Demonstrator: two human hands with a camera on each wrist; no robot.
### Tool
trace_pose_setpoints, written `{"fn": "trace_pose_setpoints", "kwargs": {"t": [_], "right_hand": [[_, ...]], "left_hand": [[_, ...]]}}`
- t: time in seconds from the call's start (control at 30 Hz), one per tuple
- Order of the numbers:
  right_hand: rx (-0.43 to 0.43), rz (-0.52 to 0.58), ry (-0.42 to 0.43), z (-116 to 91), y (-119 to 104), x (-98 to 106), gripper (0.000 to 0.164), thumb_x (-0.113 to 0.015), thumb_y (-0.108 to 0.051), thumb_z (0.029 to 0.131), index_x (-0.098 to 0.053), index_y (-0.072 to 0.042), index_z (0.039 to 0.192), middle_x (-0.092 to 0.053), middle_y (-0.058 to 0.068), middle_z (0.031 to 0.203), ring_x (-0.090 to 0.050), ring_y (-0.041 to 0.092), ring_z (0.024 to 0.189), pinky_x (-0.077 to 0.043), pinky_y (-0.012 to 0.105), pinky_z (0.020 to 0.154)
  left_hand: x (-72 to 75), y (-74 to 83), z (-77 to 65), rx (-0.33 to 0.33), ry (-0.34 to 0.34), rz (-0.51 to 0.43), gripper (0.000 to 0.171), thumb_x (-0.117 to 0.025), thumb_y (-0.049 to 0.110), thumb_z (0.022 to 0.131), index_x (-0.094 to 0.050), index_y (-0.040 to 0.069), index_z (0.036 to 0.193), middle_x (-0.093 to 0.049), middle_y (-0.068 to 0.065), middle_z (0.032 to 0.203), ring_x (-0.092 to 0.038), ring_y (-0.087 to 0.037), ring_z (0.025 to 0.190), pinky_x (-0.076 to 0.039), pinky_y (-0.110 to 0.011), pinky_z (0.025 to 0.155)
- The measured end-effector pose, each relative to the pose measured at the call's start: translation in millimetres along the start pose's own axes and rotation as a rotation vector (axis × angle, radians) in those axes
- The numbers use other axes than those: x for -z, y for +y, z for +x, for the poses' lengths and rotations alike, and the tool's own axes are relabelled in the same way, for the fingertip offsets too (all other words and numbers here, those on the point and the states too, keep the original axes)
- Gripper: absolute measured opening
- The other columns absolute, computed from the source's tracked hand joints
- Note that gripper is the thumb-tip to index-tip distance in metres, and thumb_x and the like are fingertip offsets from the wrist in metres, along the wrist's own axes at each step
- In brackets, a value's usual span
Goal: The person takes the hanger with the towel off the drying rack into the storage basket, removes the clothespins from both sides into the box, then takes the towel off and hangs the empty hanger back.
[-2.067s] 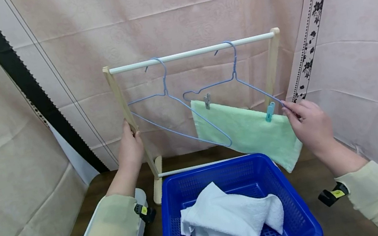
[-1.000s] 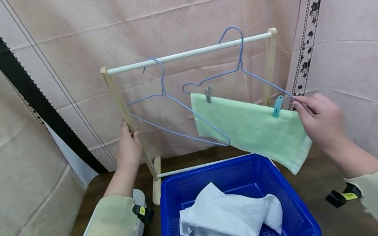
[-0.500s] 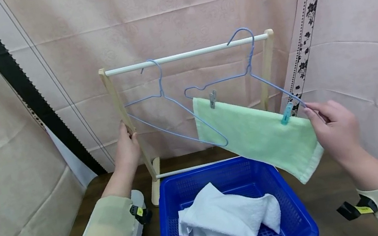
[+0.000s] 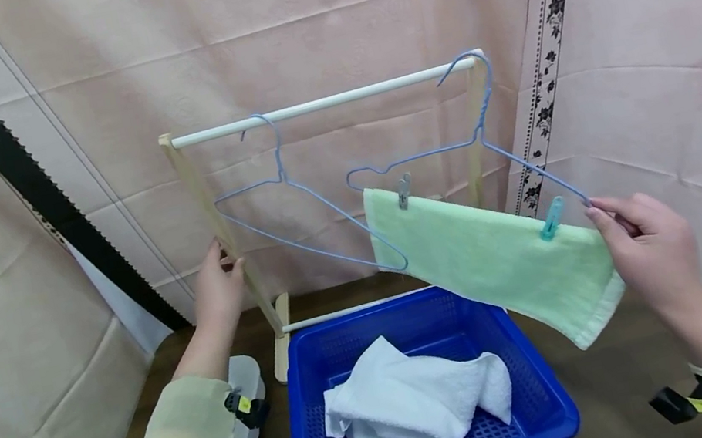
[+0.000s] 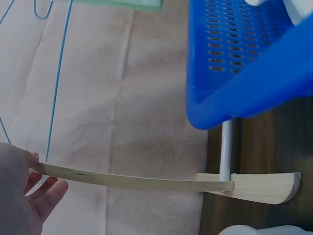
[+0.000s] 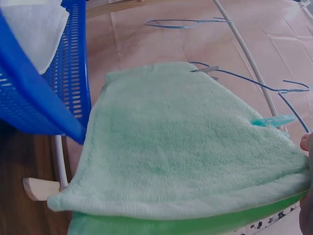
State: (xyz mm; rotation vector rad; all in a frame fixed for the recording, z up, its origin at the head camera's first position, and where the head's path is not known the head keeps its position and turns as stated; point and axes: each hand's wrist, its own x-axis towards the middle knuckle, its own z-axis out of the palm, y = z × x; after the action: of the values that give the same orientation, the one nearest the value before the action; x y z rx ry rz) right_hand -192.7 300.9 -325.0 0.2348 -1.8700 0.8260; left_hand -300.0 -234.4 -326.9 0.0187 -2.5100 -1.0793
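Note:
My left hand (image 4: 217, 288) holds the left wooden post (image 5: 132, 181) of a small drying rack, thumb on one side and fingers on the other. At the right, my right hand (image 4: 655, 244) pinches the lower right corner of a blue wire hanger (image 4: 427, 154). A folded light green towel (image 4: 483, 250) hangs from this hanger by a grey clothespin (image 4: 404, 191) and a teal clothespin (image 4: 551, 219). The hanger's hook shows in front of the rail's right end and appears off it in the right wrist view. Another blue hanger (image 4: 280, 161) hangs bare on the white rail (image 4: 330, 101).
A blue perforated basket (image 4: 547, 411) with a crumpled white towel (image 4: 417, 395) stands before the rack on the dark wooden table (image 4: 603, 370). Beside my left forearm is a white container (image 4: 244, 375). Pale cloth walls (image 4: 323, 20) surround the table.
My right hand has moved right, down and nearer, bringing the hanger and green towel along; its hook has slid past the rail's right end. My left hand stays at the post. The view turns slightly.

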Motion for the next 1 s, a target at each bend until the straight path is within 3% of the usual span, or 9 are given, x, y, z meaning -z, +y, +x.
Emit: {"fn": "trace_pose_setpoints", "kwargs": {"t": [0.13, 0.23, 0.37, 0.7, 1.0], "right_hand": [[-0.006, 0.02, 0.014, -0.6, -14.0, 12.0, 0.016, -0.073, 0.015, 0.077, -0.075, 0.009, 0.093, -0.035, -0.006, 0.06, -0.026, -0.003, 0.058, -0.018, 0.011, 0.053], [-0.016, 0.048, 0.007, -2.9, -5.4, 20.1, 0.015, -0.074, 0.012, 0.079, -0.075, 0.008, 0.093, -0.036, -0.009, 0.06, -0.028, -0.002, 0.057, -0.019, 0.012, 0.051], [-0.05, 0.051, -0.02, -7.7, 14.8, 31.0, 0.014, -0.075, 0.005, 0.082, -0.076, 0.005, 0.097, -0.038, -0.01, 0.06, -0.029, -0.001, 0.057, -0.021, 0.019, 0.049], [-0.176, -0.056, -0.011, -21.2, 22.8, 59.8, 0.014, -0.075, 0.001, 0.085, -0.075, 0.007, 0.098, -0.036, -0.01, 0.06, -0.028, 0.0, 0.055, -0.022, 0.017, 0.047], [-0.271, -0.028, 0.019, -33.9, 34.3, 78.3, 0.013, -0.074, 0.004, 0.086, -0.076, 0.003, 0.098, -0.038, -0.009, 0.061, -0.03, 0.002, 0.054, -0.023, 0.016, 0.043]], "left_hand": [[1.2, -8.7, -6.3, -0.015, -0.018, 0.023, 0.057, -0.052, 0.021, 0.104, -0.029, 0.009, 0.155, -0.05, -0.02, 0.141, -0.056, -0.038, 0.121, -0.053, -0.051, 0.088], [0.3, -16.7, -12.6, -0.024, -0.03, 0.06, 0.06, -0.053, 0.02, 0.103, -0.027, 0.005, 0.155, -0.051, -0.022, 0.14, -0.057, -0.038, 0.12, -0.054, -0.05, 0.087], [-0.8, -23.7, -22.5, -0.028, -0.041, 0.115, 0.06, -0.054, 0.022, 0.103, -0.028, 0.007, 0.155, -0.053, -0.019, 0.138, -0.058, -0.037, 0.118, -0.053, -0.051, 0.087], [2.1, -27.2, -50.2, -0.045, -0.102, 0.219, 0.058, -0.053, 0.027, 0.103, -0.032, 0.011, 0.154, -0.053, -0.017, 0.14, -0.059, -0.036, 0.117, -0.051, -0.054, 0.087], [6.0, -32.4, -74.2, -0.05, -0.145, 0.262, 0.057, -0.052, 0.035, 0.103, -0.036, 0.013, 0.153, -0.055, -0.015, 0.139, -0.058, -0.035, 0.119, -0.05, -0.056, 0.087]]}}
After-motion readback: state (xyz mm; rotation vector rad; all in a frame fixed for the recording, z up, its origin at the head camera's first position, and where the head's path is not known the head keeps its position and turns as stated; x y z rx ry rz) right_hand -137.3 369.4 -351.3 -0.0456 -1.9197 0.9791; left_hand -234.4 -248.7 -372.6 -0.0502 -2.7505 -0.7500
